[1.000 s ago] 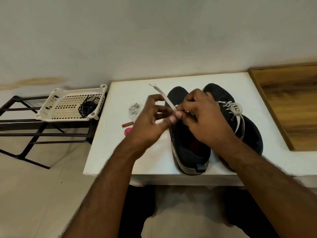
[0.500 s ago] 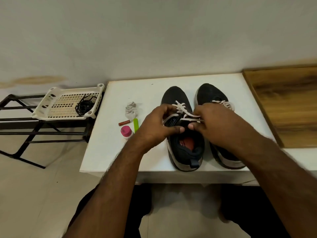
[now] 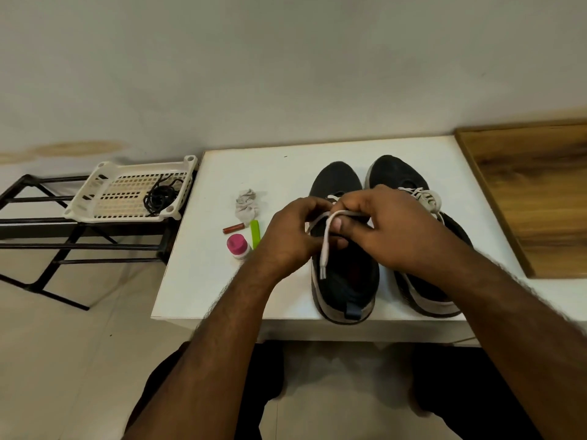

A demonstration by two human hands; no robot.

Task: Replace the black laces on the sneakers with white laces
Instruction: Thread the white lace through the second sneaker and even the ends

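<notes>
Two black sneakers stand side by side on the white table (image 3: 197,281), toes pointing away from me. Over the left sneaker (image 3: 346,281) my left hand (image 3: 289,233) and my right hand (image 3: 384,230) meet, each pinching its white lace (image 3: 325,246). One lace end loops over my right thumb and hangs down over the shoe's opening. The right sneaker (image 3: 400,173) carries a white lace tied near its tongue and is partly hidden by my right hand. A bundle of black laces (image 3: 160,198) lies in the white perforated tray (image 3: 117,195) at the left.
The tray rests on a black metal rack (image 3: 47,246) left of the table. Beside the left shoe lie a crumpled grey-white scrap (image 3: 246,204), a small brown tube (image 3: 233,228), a green stick (image 3: 255,233) and a pink-capped bottle (image 3: 236,246). A wooden board (image 3: 533,198) borders the table's right side.
My hands have shifted down the left sneaker toward its tongue. The lace end that stuck up to the left a second ago now loops over my right thumb and hangs down.
</notes>
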